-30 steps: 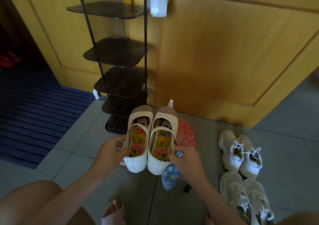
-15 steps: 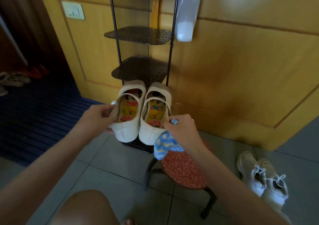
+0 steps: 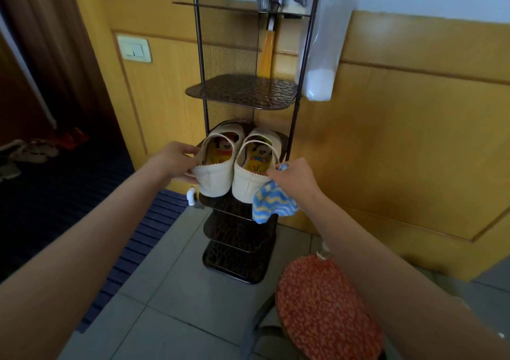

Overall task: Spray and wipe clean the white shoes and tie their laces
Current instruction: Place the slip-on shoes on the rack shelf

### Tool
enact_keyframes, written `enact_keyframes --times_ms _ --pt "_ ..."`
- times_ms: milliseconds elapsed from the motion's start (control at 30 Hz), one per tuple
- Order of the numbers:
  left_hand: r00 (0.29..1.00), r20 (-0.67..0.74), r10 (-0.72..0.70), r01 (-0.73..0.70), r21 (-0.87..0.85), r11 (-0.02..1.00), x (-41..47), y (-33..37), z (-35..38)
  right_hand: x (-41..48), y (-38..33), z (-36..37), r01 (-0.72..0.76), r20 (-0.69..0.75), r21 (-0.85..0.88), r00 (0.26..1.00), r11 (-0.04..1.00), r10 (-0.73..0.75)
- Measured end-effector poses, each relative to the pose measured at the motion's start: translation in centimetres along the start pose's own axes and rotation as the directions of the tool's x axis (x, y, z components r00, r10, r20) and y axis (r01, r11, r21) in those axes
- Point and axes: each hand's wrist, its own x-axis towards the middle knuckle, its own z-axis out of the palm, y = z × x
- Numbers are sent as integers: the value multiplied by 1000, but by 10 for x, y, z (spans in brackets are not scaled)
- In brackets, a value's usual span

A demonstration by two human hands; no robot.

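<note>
Left hand: closed on the outer side of the left shoe, thumb on the rim, fingers underneath.
Right hand: closed on the heel rim of the right shoe, with the cloth pinched in the same grip and hanging below.
Shoes: cream strap slip-ons, side by side and touching, toes pointing into the rack; held at the level of a middle shelf, heels jutting out over the front edge. Whether the soles rest on that shelf cannot be told.
Laces: none visible on this pair.
Rack: tall, narrow, dark metal, standing against the wood wall.
Stool: red cushion, low right, near the rack's foot.
Risk, overhang: if let go now, the heels would likely tip off the shelf edge; cause, shoes not pushed fully in.
Risk, cloth: may snag under the right shoe or drop to the floor; cause, one hand gripping two things.
Risk, rack: may rock or shift; cause, a hard push against a slim frame.
Risk, bottle: hangs on the rack's right post above the right hand; a knock could unhook it.
Risk, task: the laced pair could go uncleaned; not in view here.
</note>
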Motion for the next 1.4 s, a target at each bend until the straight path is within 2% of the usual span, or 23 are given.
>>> enact_keyframes --times_ms 200,367,567,800,1000,1400 --pt "1000 5 0 0 39 999 32 2 6 28 9 8 -13 -6 -56 1000 998 13" --pt "1000 17 22 -22 -5 1000 47 -6 13 42 11 10 -9 2 -72 1000 997 9" --pt "996 -87 -10 2 -90 996 56 -8 18 44 14 11 0 -28 -17 1000 1000 -1" --pt "990 15 144 -144 6 990 25 -25 25 34 18 17 81 -127 28 989 996 -77" --pt "980 -66 186 -186 15 983 41 -26 25 48 10 12 36 -124 3 992 999 -36" --pt "960 -103 260 -263 -19 965 78 -28 27 75 11 17 14 -132 9 991 1000 -12"
